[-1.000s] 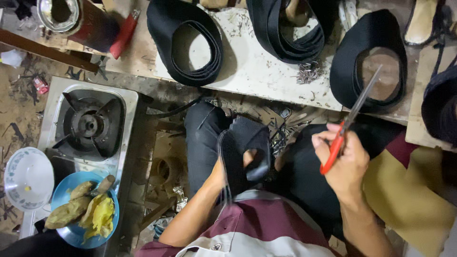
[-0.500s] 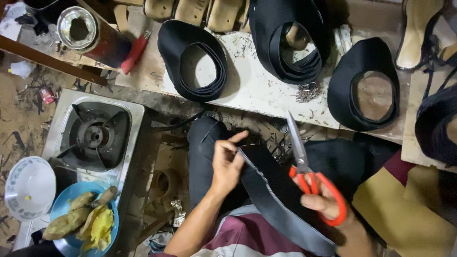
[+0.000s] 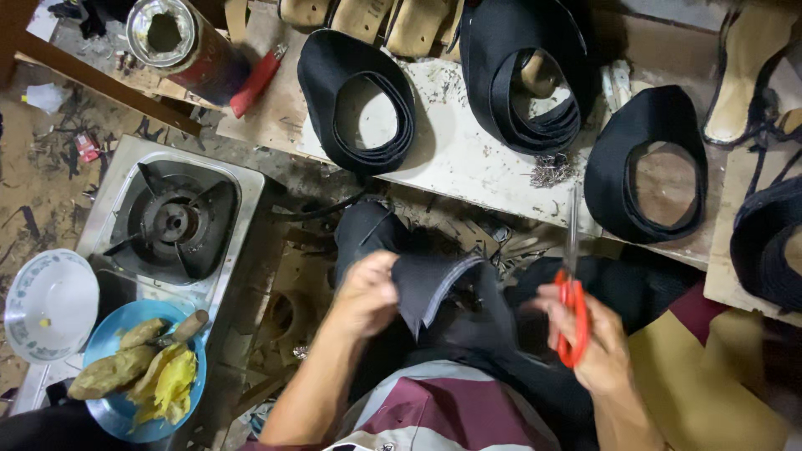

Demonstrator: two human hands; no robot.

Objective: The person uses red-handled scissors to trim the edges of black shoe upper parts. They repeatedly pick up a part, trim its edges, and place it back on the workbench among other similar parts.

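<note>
Over the person's lap, just below the near edge of the workbench (image 3: 468, 167), the left hand (image 3: 368, 296) pinches a dark strip of material (image 3: 434, 288), fingers closed on its left end. The strip folds at the hand and its free part runs to the right and down across the lap, so its long axis points toward the other hand. To the right, the right hand (image 3: 597, 351) is closed through the handles of the red scissors (image 3: 571, 309). The blades stand nearly upright, tips toward the bench edge; whether they are parted I cannot tell, as they blur into one thin line. The strip lies to the left of the scissors, near but apart, with dark cloth between them. The left hand is the one on the strip; the right hand is the nearer to its free length.

Going along the surroundings from the left: a white plate (image 3: 50, 305) and a blue bowl of yellowish food (image 3: 138, 380) sit on the floor at the near left, a single gas burner (image 3: 171, 221) just behind them. On the bench, a metal can (image 3: 167, 33) stands at the far left corner, then three coils of black strip (image 3: 359, 100) follow along it toward the right edge.
</note>
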